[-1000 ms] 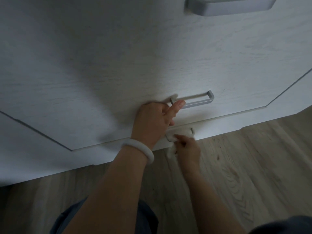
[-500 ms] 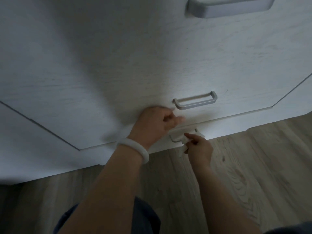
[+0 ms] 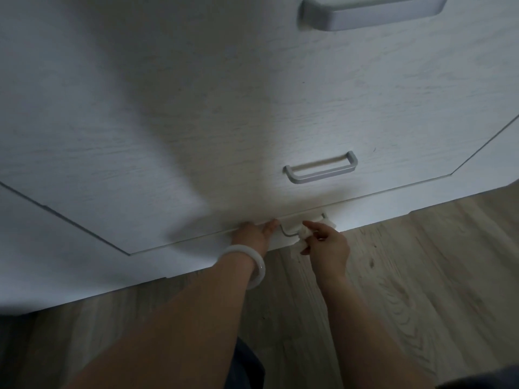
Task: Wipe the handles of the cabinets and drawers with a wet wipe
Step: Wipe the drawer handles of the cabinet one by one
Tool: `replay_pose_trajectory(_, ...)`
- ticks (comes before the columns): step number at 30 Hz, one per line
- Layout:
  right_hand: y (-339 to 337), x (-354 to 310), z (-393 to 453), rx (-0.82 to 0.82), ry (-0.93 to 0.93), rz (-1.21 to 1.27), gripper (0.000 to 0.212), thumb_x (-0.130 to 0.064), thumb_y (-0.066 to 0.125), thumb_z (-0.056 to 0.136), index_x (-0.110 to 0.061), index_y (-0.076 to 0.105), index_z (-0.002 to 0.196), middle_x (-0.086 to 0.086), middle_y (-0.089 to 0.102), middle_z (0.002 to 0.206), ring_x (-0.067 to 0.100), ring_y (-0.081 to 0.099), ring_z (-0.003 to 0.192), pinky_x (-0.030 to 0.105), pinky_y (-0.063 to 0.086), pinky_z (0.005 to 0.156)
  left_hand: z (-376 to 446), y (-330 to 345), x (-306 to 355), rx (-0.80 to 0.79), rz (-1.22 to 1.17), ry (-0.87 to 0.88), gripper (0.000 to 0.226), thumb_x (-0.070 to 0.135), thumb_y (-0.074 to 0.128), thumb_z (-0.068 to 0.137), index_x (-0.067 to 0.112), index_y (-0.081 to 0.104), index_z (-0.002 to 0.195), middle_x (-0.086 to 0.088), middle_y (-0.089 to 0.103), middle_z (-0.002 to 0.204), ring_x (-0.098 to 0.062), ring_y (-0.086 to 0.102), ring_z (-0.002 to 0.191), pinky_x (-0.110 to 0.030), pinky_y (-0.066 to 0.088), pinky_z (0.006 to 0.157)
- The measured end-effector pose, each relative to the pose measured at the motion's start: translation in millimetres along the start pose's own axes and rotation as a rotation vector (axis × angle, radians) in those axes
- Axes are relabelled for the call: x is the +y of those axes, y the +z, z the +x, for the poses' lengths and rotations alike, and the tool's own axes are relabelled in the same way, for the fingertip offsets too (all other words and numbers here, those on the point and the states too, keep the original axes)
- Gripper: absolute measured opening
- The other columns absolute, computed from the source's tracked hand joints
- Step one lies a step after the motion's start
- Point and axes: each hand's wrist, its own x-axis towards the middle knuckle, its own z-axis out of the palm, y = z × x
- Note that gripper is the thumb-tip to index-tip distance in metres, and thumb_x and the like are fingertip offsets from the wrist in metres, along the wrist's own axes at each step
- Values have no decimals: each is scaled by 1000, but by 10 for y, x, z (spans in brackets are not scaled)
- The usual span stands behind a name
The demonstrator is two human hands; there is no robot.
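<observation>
Three handles: bottom handle (image 3: pixel 289 232) under wipe.
Right hand (image 3: pixel 325 248): pinching wet wipe (image 3: pixel 304 234) on it.
Left hand (image 3: pixel 254 234): flat, bracing beside it.
Next: probably slide along bar.

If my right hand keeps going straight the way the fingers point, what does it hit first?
Probably the lowest handle: the right hand pinches the wet wipe right against it, fingers pointing up-left. Just past that lies the bottom drawer front. Depth is hard to judge from this view.

Head cam, looks down, close to drawer fronts (image 3: pixel 196 122), floor (image 3: pixel 421 276)
</observation>
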Motion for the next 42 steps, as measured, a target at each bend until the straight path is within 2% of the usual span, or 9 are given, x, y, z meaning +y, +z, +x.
replay_pose_trajectory(5,-57,30,0,93,-20,60,28,-4,66,88,-24,70,108,6,69,84,18,67,71,25,58,59,15,47,-56,94,187,30,74,68,52,83,1,65,112,-20,65,118,-35,60,111,-34,46,87)
replay_pose_trajectory(9,61,66,-26,88,-161,-221,21,-15,62,92,-25,70,109,0,63,94,19,65,82,39,59,75,69,112,-72,89,243,12,76,73,47,82,4,65,107,-18,66,114,-35,61,108,-38,49,88)
replay_pose_trajectory(13,245,30,-270,-96,-304,-349,25,-26,59,95,-19,70,116,-1,56,94,14,59,84,21,51,73,77,114,-57,73,287,-7,74,81,40,77,12,62,91,-15,67,107,-33,62,103,-40,48,89)
replay_pose_trajectory(18,18,-127,-8,172,-175,-333,23,-18,62,93,-5,70,110,1,55,97,14,55,85,15,39,72,95,103,-80,74,302,-13,79,78,42,80,9,62,115,-15,62,123,-35,57,114,-41,45,95)
replay_pose_trajectory(22,153,-159,-90,122,-238,-346,12,-11,63,91,-10,71,100,2,53,104,12,56,86,24,50,82,107,106,-91,74,304,-9,79,77,43,81,9,62,116,-14,63,122,-35,57,114,-41,45,95)
replay_pose_trajectory(25,239,-94,-124,55,-265,-372,10,-8,63,90,-9,71,95,2,55,104,9,55,83,16,46,77,106,89,-84,39,299,-5,81,79,43,79,9,63,114,-13,64,120,-33,58,111,-40,46,93)
replay_pose_trajectory(28,229,-140,-32,89,-195,-348,8,-9,64,90,-6,71,93,3,55,100,10,53,80,23,46,77,133,77,-93,-16,246,30,83,83,44,71,16,68,113,-8,66,122,-29,60,111,-41,46,96)
replay_pose_trajectory(37,60,-194,134,241,-71,-184,7,-13,65,90,-11,71,93,6,53,104,22,60,87,27,47,76,65,-59,-33,-39,78,349,25,28,65,90,9,75,103,-10,73,106,-22,66,102,-27,49,88)
replay_pose_trajectory(42,226,-131,-112,88,-171,-297,13,-14,64,91,-7,72,98,4,48,105,14,54,86,19,42,78,111,-48,-62,-17,120,409,23,16,65,88,13,73,110,-5,71,112,-17,64,107,-22,46,94)
